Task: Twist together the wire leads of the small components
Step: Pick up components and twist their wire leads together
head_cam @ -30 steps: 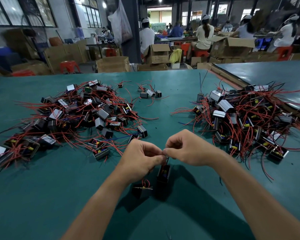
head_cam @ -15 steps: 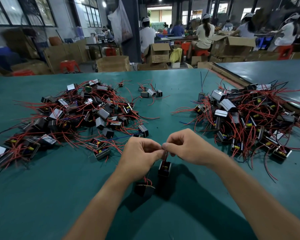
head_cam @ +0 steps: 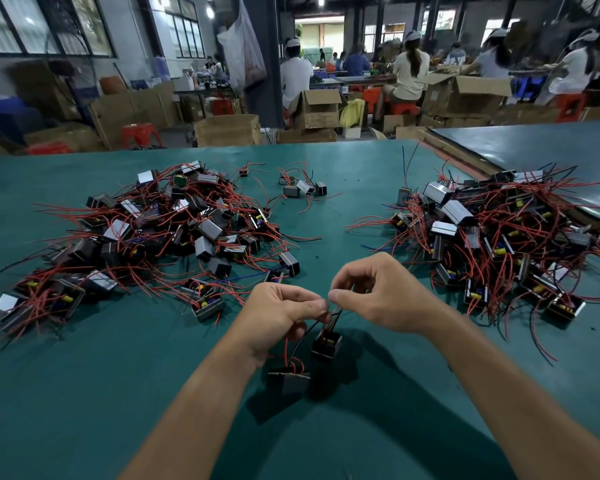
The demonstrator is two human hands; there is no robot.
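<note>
I see the fingertips (head_cam: 335, 296) meeting, pinching thin red and black wire leads (head_cam: 330, 318). The left hand (head_cam: 281, 313) and right hand (head_cam: 378, 296) are curled, knuckles up, forearms converging. Two small black box-shaped components (head_cam: 326, 344) sit just below, over the teal table (head_cam: 118, 375).

No text, brand or number legible anywhere.
Cardboard box (head_cam: 317, 114) beyond the counter (head_cam: 84, 375): dark print on its front face, too blurred to read.
Hanging plastic bag (head_cam: 245, 53): reddish marking, unreadable.
Components (head_cam: 209, 229) in the piles: pale faces (label or bare metal, cannot tell), no characters resolvable.
</note>
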